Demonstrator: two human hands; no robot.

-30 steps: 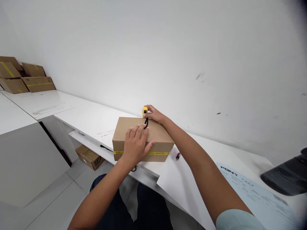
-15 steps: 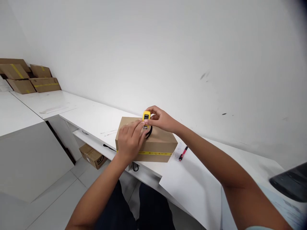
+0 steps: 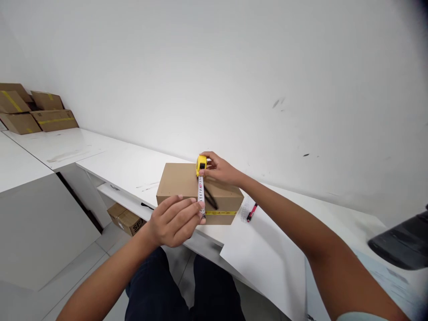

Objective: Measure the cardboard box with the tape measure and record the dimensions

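Observation:
A yellow and black tape measure (image 3: 201,165) is gripped in my right hand (image 3: 222,169), over the back part of a taped cardboard box (image 3: 177,178). Its white blade (image 3: 201,189) runs out toward me across the box top. My left hand (image 3: 175,220) pinches the blade's free end between thumb and fingers, in front of the box's near side. From the tape measure a black strap (image 3: 210,196) hangs down over the box. Yellow printed tape (image 3: 220,213) crosses the box's front face.
On the white table (image 3: 133,156) to the right lie white paper (image 3: 264,254) and a red and black pen (image 3: 252,212). A dark object (image 3: 401,240) stands far right. Several cardboard boxes (image 3: 53,119) are stacked far left; another box (image 3: 125,218) is low under the table.
My left hand has moved down toward me, drawing the blade out of the tape measure. My right hand stays at the back of the box with the case.

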